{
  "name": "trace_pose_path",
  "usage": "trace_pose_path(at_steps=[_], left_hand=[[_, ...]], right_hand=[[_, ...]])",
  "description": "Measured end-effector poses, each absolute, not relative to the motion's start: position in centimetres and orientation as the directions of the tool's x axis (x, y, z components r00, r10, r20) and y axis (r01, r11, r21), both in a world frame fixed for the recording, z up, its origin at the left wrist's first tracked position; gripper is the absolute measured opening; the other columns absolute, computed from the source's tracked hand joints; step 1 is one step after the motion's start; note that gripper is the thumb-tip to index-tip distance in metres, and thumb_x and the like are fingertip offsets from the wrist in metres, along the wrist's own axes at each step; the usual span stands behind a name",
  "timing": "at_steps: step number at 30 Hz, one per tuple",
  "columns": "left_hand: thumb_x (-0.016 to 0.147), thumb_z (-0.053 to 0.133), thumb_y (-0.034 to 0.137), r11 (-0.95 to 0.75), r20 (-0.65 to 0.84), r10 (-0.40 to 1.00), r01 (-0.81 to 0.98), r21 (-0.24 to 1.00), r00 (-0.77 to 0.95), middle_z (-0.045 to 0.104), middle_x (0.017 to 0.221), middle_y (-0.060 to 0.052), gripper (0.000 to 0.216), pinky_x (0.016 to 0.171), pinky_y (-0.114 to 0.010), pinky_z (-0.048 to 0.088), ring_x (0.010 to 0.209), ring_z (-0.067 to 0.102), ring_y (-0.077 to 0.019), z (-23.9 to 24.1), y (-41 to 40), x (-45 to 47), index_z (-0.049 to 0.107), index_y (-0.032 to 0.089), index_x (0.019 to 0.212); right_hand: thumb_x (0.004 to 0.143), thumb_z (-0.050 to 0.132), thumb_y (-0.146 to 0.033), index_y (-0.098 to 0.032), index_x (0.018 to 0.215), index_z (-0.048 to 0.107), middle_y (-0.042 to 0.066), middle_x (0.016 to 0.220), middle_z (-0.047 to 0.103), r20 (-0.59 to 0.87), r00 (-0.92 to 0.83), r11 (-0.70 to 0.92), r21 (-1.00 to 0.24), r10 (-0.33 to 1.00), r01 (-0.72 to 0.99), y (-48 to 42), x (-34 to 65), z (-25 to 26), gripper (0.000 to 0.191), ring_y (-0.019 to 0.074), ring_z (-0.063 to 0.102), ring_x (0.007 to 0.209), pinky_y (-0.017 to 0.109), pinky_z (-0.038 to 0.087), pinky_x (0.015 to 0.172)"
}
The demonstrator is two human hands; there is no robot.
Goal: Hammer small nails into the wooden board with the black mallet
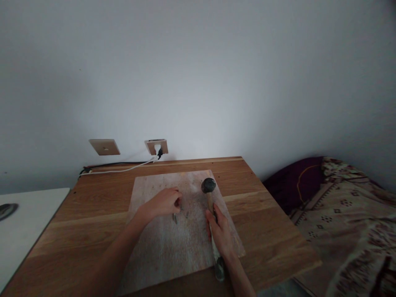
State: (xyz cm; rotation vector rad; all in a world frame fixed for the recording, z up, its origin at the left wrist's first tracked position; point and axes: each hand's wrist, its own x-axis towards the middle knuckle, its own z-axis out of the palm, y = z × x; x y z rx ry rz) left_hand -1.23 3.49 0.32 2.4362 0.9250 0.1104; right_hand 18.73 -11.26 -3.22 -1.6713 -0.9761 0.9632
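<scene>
My right hand [219, 229] is wrapped around the handle of a mallet [209, 186] with a dark, rounded head. The mallet lies over the right side of a pale wooden board [161, 247], its head toward the wall. Near the board's middle, my left hand [167, 201] is bent down with its fingers pinched together. What those fingers hold, if anything, is hidden. Just below them a few small metal pieces, perhaps nails [175, 218], rest on the board. Several small dark spots run in a row along the board's far part.
Beneath the board is a brown wooden table [262, 218]. At its back, white and black cables [123, 170] lead to a wall socket [157, 147], beside another wall plate [104, 147]. A white surface [34, 222] stands at left; patterned bedding [346, 218] lies at right.
</scene>
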Motion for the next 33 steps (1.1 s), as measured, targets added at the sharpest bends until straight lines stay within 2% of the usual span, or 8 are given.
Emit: trace_pose_path(at_steps=[4, 7, 11, 15, 20, 24, 28, 33], left_hand=[[0.066, 0.064, 0.012, -0.557, -0.044, 0.647, 0.512, 0.654, 0.761, 0.061, 0.081, -0.001, 0.011, 0.066, -0.027, 0.04, 0.073, 0.058, -0.017, 0.6, 5.0, -1.5, 0.066, 0.02, 0.073], [0.065, 0.065, 0.016, -0.488, 0.04, 0.661, 0.389, 0.781, 0.749, 0.062, 0.086, -0.002, 0.011, 0.07, -0.027, 0.042, 0.077, 0.058, -0.0167, 0.5, 6.2, -1.7, 0.067, 0.019, 0.077], [0.07, 0.075, 0.029, -0.169, 0.06, 0.761, 0.109, 0.98, 0.646, 0.065, 0.083, -0.001, 0.018, 0.07, -0.027, 0.042, 0.074, 0.057, -0.0153, -0.1, 6.8, -1.6, 0.064, 0.018, 0.08], [0.07, 0.084, 0.028, 0.104, 0.044, 0.839, -0.239, 0.965, 0.542, 0.065, 0.076, 0.001, 0.027, 0.071, -0.025, 0.043, 0.072, 0.059, -0.0126, -0.4, 6.4, -1.5, 0.062, 0.018, 0.081], [0.068, 0.089, 0.027, 0.208, 0.022, 0.854, -0.381, 0.901, 0.519, 0.07, 0.079, 0.001, 0.041, 0.071, -0.025, 0.045, 0.075, 0.064, -0.0135, -0.6, 6.4, -1.2, 0.069, 0.021, 0.103], [0.074, 0.086, 0.037, 0.114, 0.037, 0.893, -0.304, 0.946, 0.449, 0.075, 0.085, -0.003, 0.034, 0.074, -0.027, 0.049, 0.079, 0.067, -0.0159, -0.4, 6.7, -0.8, 0.071, 0.019, 0.099], [0.08, 0.079, 0.039, -0.132, 0.129, 0.899, -0.022, 0.991, 0.418, 0.078, 0.093, -0.005, 0.026, 0.08, -0.031, 0.051, 0.087, 0.07, -0.0198, -1.0, 7.3, 0.2, 0.074, 0.02, 0.097], [0.084, 0.073, 0.021, -0.453, 0.3, 0.856, 0.333, 0.827, 0.42, 0.077, 0.091, -0.004, 0.006, 0.079, -0.031, 0.051, 0.085, 0.069, -0.0192, -2.7, 7.8, 2.2, 0.076, 0.021, 0.089]], right_hand=[[0.091, 0.057, -0.061, -0.024, 0.096, 0.058, -0.005, 0.05, 0.049, -0.164, 0.385, -0.24, -0.958, 0.908, 0.16, -11.3, 18.7, -3.5, 0.037, 0.0179, 0.048, 0.04, 0.029, 0.037, 0.036], [0.091, 0.056, -0.061, -0.024, 0.094, 0.057, -0.006, 0.051, 0.048, -0.161, 0.384, -0.237, -0.959, 0.909, 0.158, -11.3, 18.8, -3.8, 0.038, 0.0172, 0.047, 0.04, 0.028, 0.038, 0.036], [0.091, 0.055, -0.062, -0.024, 0.095, 0.056, -0.006, 0.052, 0.048, -0.179, 0.376, -0.242, -0.962, 0.909, 0.129, -11.3, 18.8, -4.2, 0.038, 0.0168, 0.047, 0.04, 0.028, 0.038, 0.035], [0.09, 0.057, -0.062, -0.024, 0.096, 0.057, -0.006, 0.051, 0.047, -0.179, 0.374, -0.24, -0.963, 0.91, 0.123, -11.2, 18.8, -4.1, 0.039, 0.017, 0.046, 0.039, 0.029, 0.038, 0.035], [0.09, 0.057, -0.061, -0.022, 0.101, 0.059, -0.006, 0.053, 0.048, -0.195, 0.376, -0.254, -0.96, 0.906, 0.114, -11.3, 18.7, -3.9, 0.041, 0.0171, 0.047, 0.041, 0.028, 0.037, 0.035], [0.091, 0.055, -0.06, -0.022, 0.104, 0.058, -0.006, 0.052, 0.048, -0.195, 0.369, -0.256, -0.958, 0.909, 0.125, -11.2, 18.8, -4.1, 0.041, 0.0167, 0.047, 0.04, 0.028, 0.038, 0.035], [0.092, 0.054, -0.06, -0.022, 0.1, 0.057, -0.006, 0.052, 0.048, -0.181, 0.364, -0.248, -0.958, 0.914, 0.146, -11.2, 18.8, -4.1, 0.038, 0.0162, 0.046, 0.04, 0.027, 0.038, 0.035], [0.093, 0.054, -0.058, -0.021, 0.105, 0.058, -0.007, 0.051, 0.048, -0.164, 0.371, -0.238, -0.957, 0.914, 0.164, -11.3, 18.8, -3.8, 0.039, 0.0167, 0.047, 0.04, 0.028, 0.039, 0.036]])
